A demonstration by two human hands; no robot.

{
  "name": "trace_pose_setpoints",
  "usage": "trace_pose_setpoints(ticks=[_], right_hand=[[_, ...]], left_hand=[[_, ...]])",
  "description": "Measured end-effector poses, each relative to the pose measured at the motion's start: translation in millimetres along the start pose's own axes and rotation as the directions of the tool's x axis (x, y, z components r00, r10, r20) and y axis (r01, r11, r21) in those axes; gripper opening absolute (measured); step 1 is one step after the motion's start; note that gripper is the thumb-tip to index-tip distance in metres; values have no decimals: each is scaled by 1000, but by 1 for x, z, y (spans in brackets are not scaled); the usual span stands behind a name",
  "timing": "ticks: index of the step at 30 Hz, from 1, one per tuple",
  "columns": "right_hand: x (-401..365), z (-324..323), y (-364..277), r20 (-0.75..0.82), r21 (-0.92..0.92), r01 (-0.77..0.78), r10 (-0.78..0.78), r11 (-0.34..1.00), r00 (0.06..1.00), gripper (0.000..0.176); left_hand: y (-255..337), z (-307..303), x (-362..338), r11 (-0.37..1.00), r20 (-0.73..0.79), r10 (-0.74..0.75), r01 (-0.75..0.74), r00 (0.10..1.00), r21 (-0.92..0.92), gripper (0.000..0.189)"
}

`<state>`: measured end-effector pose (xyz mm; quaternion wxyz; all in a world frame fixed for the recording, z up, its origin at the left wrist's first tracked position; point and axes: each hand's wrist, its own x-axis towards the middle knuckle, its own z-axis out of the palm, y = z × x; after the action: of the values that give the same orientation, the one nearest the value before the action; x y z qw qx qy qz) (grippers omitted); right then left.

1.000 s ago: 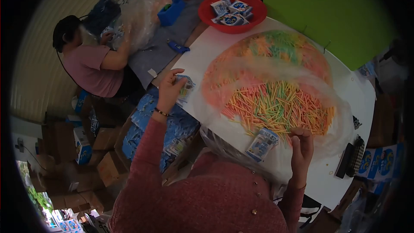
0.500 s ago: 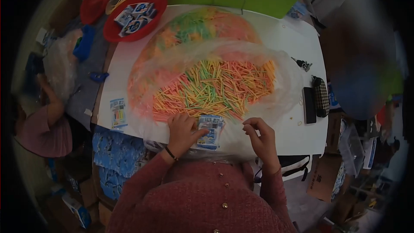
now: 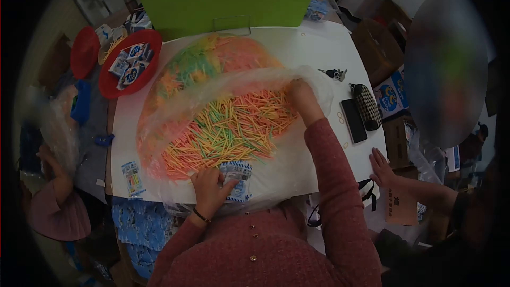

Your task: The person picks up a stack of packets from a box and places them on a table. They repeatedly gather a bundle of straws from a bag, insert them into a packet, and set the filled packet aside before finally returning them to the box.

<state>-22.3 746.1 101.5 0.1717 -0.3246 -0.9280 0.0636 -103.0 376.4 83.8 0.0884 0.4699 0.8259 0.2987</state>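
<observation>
A large clear plastic bag [image 3: 175, 93] lies open on the white table, filled with thin pink, yellow, orange and green sticks [image 3: 228, 127]. At its near edge, my left hand [image 3: 209, 188] has its thumb over a small blue-and-white packet [image 3: 241, 180], gripping its left side. My right hand [image 3: 302, 98] reaches to the right side of the bag's opening, beside the sticks; its fingertips are hidden there. Another blue-and-white packet [image 3: 133, 178] lies flat at the table's left edge.
A red basin [image 3: 155, 69] with packets stands at the back left. Keys [image 3: 334, 74], a phone [image 3: 353, 121] and a checkered pouch [image 3: 366, 106] lie at the right. Another person's hand [image 3: 381, 167] touches the table's right edge. Many blue packets [image 3: 141, 223] are piled below left.
My right hand has moved from the near edge forward to the bag's right side. My left hand stays at the packet. Another person's hand has appeared at the right, and my view has shifted.
</observation>
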Motion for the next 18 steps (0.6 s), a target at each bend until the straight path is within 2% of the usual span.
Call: trace_pose_setpoints(ticks=[2,4,6,7,8,9,11,13,15,17,18], right_hand=[[5,12,3,212,-111,156,-130,981,969,14],[-1,19,-13,1,-71,39,-39,997,999,8],[1,36,-10,-37,1,-48,48,999,998,8],[2,42,-8,-49,63,-87,91,994,995,8],[1,47,-5,-62,129,-118,127,985,990,8],[-2,45,-5,-92,98,-111,120,989,989,8],[-7,39,-8,-122,68,-120,127,990,984,8],[-15,36,-10,-198,153,-120,149,981,969,11],[-21,31,-12,-152,192,-166,196,967,969,14],[-31,26,-12,-104,235,-199,228,951,968,17],[-36,23,-15,-231,294,-72,144,953,962,19]], left_hand=[[1,-1,1,1000,-2,9,-9,1000,-9,40],[-1,0,1,999,15,39,-39,999,-22,40],[-6,4,2,996,58,-40,45,997,-78,39],[-7,6,1,996,102,12,-2,995,-92,39],[-8,8,1,996,84,-4,12,996,-89,39],[-10,9,0,996,58,-29,34,998,-83,39],[-12,9,-1,996,98,-8,16,995,-87,37],[-16,9,-3,996,128,3,8,992,-85,35],[-16,8,-3,992,86,126,-126,988,-7,28],[-11,-1,-4,986,104,148,-155,984,61,21],[-8,-6,-3,977,103,153,-166,983,132,14]])
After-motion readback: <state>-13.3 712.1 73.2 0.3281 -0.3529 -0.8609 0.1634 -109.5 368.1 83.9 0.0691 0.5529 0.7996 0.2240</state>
